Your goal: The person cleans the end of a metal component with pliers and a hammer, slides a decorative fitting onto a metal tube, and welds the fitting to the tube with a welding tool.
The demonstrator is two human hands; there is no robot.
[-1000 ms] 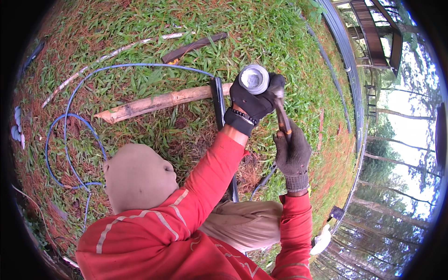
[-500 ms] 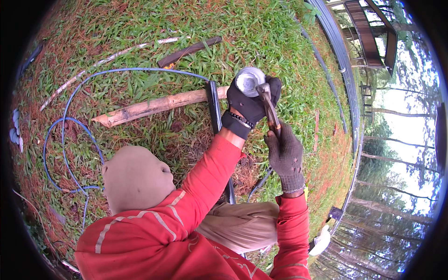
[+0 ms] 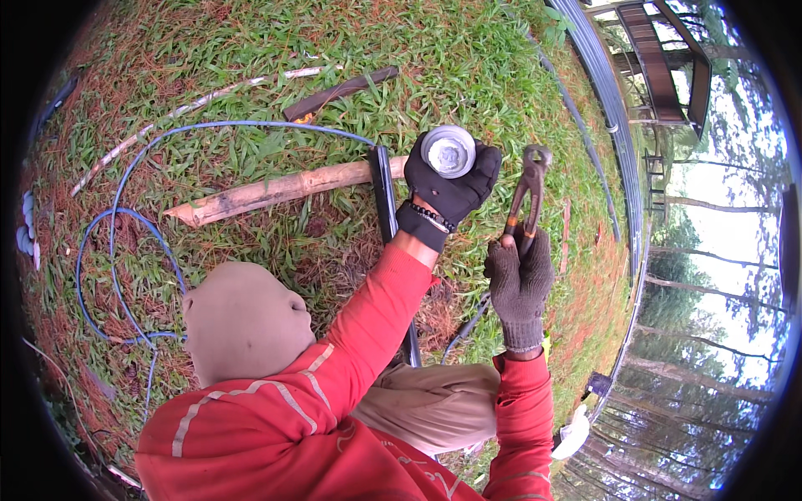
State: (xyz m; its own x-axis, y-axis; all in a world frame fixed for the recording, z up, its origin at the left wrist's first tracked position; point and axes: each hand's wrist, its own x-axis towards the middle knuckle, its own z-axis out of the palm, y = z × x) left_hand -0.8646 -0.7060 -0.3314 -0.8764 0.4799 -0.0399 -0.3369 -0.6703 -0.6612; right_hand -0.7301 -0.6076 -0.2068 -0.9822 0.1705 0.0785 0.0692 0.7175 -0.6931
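My left hand (image 3: pixel 451 185), in a black glove with a bead bracelet at the wrist, grips a round grey cup-like piece (image 3: pixel 449 152), its open top facing me and pale grey inside. To its right, my right hand (image 3: pixel 518 280), in a worn dark knit glove, is wrapped round the handles of metal pincers (image 3: pixel 530 179). The pincers' head points upward, apart from the grey piece. Just beyond and below my left hand runs a black bar (image 3: pixel 387 196), lying across a pointed wooden pole (image 3: pixel 267 194) on the grass.
Blue tubing (image 3: pixel 175 250) loops over grass (image 3: pixel 251 37) at left. A pale stick (image 3: pixel 117 150) and a dark piece (image 3: pixel 338 92) lie farther up. Long grey pipes (image 3: pixel 614 117), a wooden shelter (image 3: pixel 660 71) and trees are at right. My khaki knees (image 3: pixel 246 321) are bent below.
The pincers' head was over the rim of the grey piece half a second ago; it has swung right and upright, away from it. My left hand has shifted only slightly.
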